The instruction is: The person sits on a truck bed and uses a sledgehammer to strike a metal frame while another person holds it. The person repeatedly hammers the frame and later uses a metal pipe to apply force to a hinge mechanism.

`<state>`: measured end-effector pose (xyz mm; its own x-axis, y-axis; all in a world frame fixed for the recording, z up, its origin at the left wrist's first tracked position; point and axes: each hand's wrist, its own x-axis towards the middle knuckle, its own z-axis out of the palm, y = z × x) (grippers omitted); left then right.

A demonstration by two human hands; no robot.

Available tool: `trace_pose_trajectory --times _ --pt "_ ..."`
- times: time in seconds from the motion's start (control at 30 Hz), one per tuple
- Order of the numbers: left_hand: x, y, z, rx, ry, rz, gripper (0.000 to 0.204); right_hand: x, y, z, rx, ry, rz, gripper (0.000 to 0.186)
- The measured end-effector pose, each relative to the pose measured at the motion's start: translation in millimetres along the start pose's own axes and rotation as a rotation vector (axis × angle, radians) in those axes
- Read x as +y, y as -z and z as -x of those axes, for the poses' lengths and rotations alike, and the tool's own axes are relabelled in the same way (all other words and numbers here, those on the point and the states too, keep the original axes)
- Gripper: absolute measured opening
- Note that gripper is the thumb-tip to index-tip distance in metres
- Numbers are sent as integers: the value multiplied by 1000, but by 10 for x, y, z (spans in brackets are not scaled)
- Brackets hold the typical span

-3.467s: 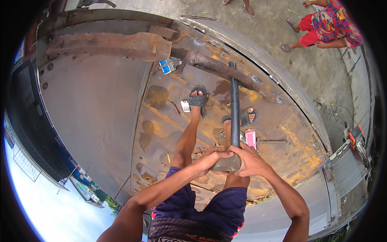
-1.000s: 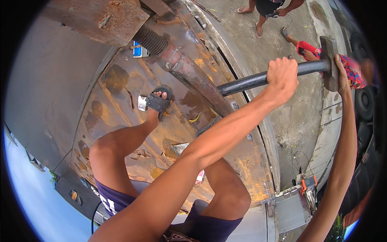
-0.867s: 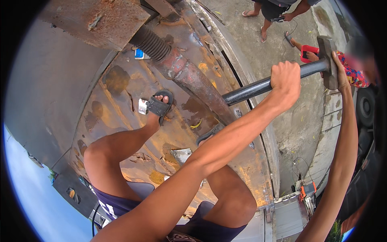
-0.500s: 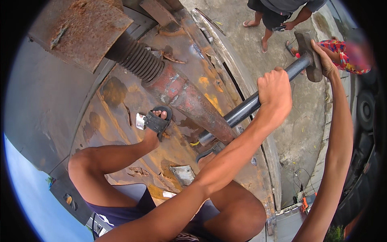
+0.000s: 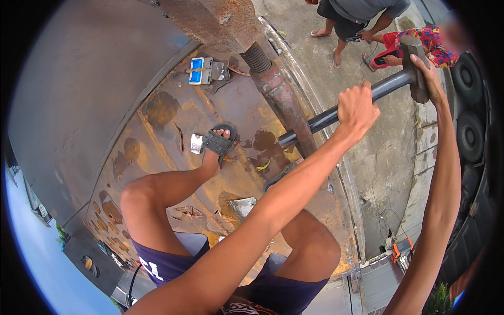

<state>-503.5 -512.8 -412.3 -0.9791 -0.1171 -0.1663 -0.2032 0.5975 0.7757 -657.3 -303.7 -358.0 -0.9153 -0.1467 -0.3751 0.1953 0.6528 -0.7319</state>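
A sledgehammer with a dark pipe-like handle lies slantwise before me, its heavy metal head at the upper right. My left hand is closed round the handle, nearer the head than the butt. At the head, my right hand grips the metal, with part of its fingers hidden behind. The handle crosses a tapered, rusty red steel shaft, and its butt shows on the shaft's left side. Above, the shaft joins a threaded section and a rusty square beam.
I squat on a rusty steel deck. A blue-topped box and a small white packet lie on it. Two people stand on the concrete beyond the deck edge; large tyres stand at right. An orange tool lies lower right.
My view has shifted, bringing the blue-topped box into sight and making the shaft look smaller. Both hands stay on the sledgehammer; the left hand's fingers have loosened slightly.
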Motion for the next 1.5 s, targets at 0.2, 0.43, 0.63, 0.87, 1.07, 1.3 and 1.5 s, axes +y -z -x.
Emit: trace_pose_trajectory --times 0.2,0.43,0.63,0.87,1.07,1.3,1.5 --pt "105 169 270 -5 -145 133 19 -614 186 909 157 -83 123 67" --pt "121 544 687 -73 -392 266 18 -1413 -64 2195 385 -52 138 59" --pt "68 1200 1058 -347 -393 308 25 -2122 -681 3037 684 -127 257 63" --pt "29 2437 1410 -993 938 769 82 -2720 -1615 3634 955 -171 327 67" --pt "515 3108 1301 -1468 1023 718 110 -2932 -2430 3975 1101 -295 343 73" --pt "583 3409 1568 -1416 924 363 53 -3044 -3247 4206 1149 -433 294 70" --pt "202 3527 1785 -1342 666 353 55 -3205 -3550 4409 1015 -381 241 75"
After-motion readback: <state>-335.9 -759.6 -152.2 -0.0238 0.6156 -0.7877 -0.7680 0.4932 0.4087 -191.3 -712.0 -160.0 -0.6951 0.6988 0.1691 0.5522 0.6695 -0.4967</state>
